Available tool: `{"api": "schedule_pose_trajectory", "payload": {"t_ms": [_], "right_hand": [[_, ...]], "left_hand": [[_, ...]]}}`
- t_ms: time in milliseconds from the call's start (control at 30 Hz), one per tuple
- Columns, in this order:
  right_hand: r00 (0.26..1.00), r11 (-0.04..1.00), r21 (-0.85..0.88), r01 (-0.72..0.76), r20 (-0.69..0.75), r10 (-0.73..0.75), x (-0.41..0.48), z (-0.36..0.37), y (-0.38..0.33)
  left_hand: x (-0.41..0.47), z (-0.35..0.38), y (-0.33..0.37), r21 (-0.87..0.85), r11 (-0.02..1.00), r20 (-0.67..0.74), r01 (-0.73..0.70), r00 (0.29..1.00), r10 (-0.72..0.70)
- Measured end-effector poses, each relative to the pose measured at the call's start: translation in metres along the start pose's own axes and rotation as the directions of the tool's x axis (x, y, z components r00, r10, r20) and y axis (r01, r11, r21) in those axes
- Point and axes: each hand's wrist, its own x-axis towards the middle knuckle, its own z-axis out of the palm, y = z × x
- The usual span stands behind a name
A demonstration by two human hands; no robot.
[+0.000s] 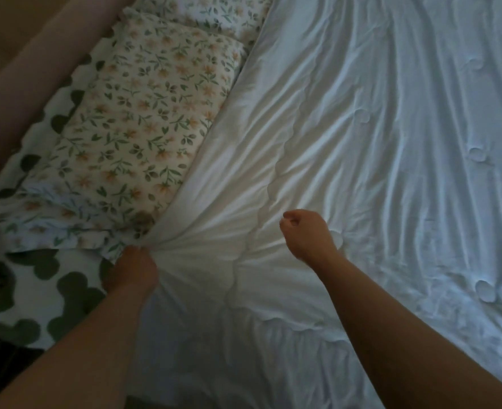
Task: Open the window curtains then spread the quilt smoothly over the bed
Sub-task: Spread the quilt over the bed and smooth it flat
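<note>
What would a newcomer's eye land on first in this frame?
The creased white quilt fills the centre and right, its folds fanning out from the lower left, where the left hand grips its edge. A floral pillow lies along the quilt's left side. The right hand is curled over the quilt at lower centre, with nothing visible in it.

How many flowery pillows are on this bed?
2. One floral pillow lies left of the white quilt; the second pillow sits beyond it at the picture's top edge, partly cut off. Others may be hidden.
</note>
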Motion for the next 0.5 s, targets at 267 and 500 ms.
{"api": "schedule_pose_trajectory", "payload": {"t_ms": [267,500], "right_hand": [[1.0,1.0,-0.01,-0.007,-0.016,0.007,-0.051,0.002,0.062],[1.0,0.999,-0.043,0.014,0.012,-0.014,-0.095,0.011,0.107]], "left_hand": [[-0.061,0.063,-0.064,-0.038,0.995,0.209,0.097,0.974,-0.087],[-0.078,0.059,-0.102,0.135,0.988,0.083,0.068,0.993,-0.08]]}}
